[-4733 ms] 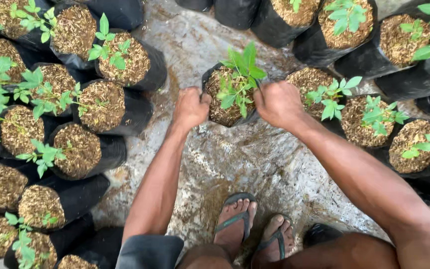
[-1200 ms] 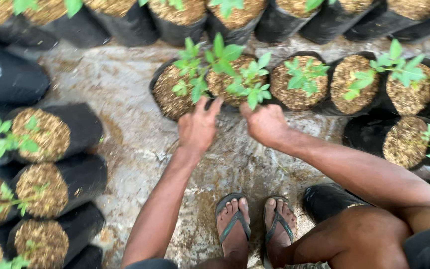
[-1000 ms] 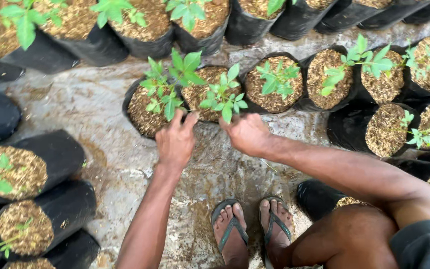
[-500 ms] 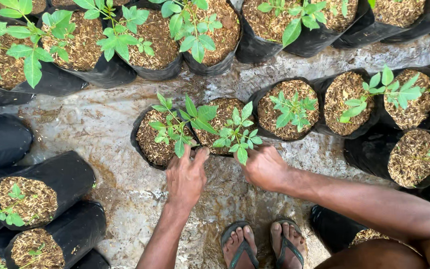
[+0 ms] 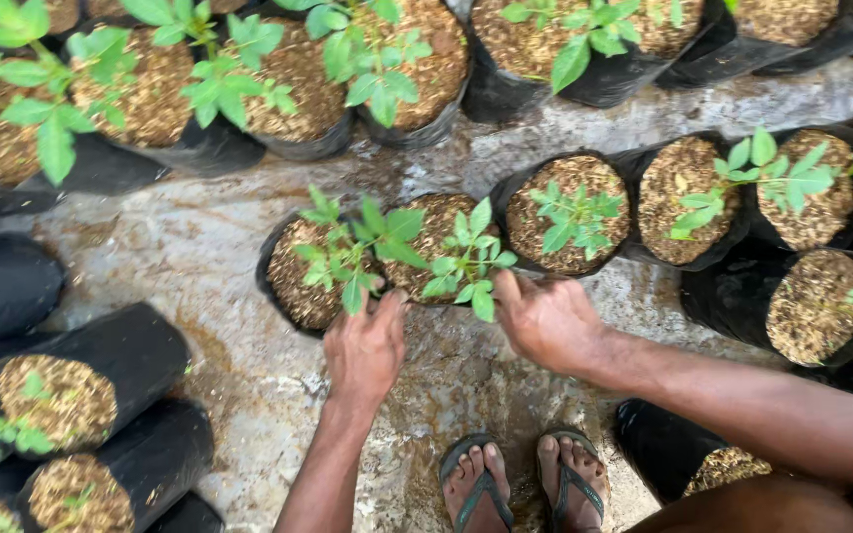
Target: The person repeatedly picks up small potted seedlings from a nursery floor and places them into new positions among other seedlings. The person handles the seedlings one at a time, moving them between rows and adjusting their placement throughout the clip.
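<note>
Two black plastic nursery bags stand side by side on the wet concrete ground, each filled with husk mix and holding a green seedling. My left hand (image 5: 365, 347) grips the near rim of the left bag (image 5: 298, 276). My right hand (image 5: 543, 318) holds the near right side of the middle bag (image 5: 438, 229), fingers curled over its edge. The leaves of both seedlings (image 5: 397, 252) spread over the bags and hide part of my fingers. A third seedling bag (image 5: 570, 212) stands just right of them.
Rows of similar black bags with seedlings line the top (image 5: 298, 74) and right (image 5: 821, 301). Several bags lie tipped on their sides at the left (image 5: 101, 370). My sandalled feet (image 5: 525, 484) rest on the ground below my hands, with another bag (image 5: 678, 459) beside my right knee.
The view has shifted, so the two bags sit lower and more central in the frame. Both hands stay on the bags' near rims, which have moved slightly toward the far row.
</note>
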### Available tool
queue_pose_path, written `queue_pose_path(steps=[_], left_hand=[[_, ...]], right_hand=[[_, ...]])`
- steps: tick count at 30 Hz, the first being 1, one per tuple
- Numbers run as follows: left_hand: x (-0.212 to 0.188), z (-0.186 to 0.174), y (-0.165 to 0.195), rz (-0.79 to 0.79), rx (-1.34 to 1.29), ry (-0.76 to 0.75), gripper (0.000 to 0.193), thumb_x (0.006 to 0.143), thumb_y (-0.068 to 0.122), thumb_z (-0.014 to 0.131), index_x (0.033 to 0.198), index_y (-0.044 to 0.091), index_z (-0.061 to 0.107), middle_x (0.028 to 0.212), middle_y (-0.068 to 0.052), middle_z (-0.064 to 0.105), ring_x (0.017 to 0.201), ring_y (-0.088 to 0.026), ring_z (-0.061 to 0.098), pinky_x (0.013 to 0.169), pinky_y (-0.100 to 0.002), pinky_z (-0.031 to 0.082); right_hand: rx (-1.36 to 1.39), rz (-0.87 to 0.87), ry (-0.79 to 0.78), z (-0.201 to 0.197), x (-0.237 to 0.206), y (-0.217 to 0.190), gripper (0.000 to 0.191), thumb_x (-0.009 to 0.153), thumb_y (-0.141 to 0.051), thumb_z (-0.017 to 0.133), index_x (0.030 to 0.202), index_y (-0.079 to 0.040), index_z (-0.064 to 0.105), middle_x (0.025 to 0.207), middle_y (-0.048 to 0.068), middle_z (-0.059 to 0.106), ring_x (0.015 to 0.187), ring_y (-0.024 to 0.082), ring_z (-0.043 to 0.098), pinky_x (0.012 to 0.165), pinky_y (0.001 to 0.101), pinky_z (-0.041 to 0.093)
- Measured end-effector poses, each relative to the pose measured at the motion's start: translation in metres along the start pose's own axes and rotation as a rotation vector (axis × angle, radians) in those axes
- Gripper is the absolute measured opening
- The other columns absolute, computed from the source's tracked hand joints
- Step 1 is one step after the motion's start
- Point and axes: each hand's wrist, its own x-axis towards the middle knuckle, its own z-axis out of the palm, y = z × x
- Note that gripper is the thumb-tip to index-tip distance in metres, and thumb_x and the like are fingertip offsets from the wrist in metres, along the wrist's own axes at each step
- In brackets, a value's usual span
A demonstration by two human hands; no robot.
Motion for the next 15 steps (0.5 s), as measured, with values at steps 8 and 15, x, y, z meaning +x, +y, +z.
queue_pose_path(steps=[8, 15], left_hand=[[-0.003, -0.033, 0.021, 0.0, -0.042, 0.154, 0.027, 0.091, 0.009, 0.069, 0.118, 0.012, 0.073, 0.105, -0.016, 0.072, 0.08, -0.034, 0.073, 0.067, -0.045, 0.061], [-0.05, -0.07, 0.039, -0.27, -0.345, 0.228, 0.013, 0.096, 0.021, 0.075, 0.104, 0.012, 0.071, 0.101, -0.013, 0.076, 0.088, -0.037, 0.076, 0.075, -0.048, 0.061]], right_hand=[[0.009, -0.394, 0.237, -0.005, -0.006, -0.031, 0.009, 0.079, -0.003, 0.059, 0.087, -0.001, 0.059, 0.075, 0.022, 0.069, 0.05, 0.024, 0.064, 0.036, 0.0362, 0.049], [-0.184, -0.613, -0.539, 0.05, 0.003, -0.128, 0.011, 0.09, -0.01, 0.068, 0.101, -0.008, 0.07, 0.073, 0.012, 0.074, 0.059, 0.023, 0.073, 0.049, 0.042, 0.057]])
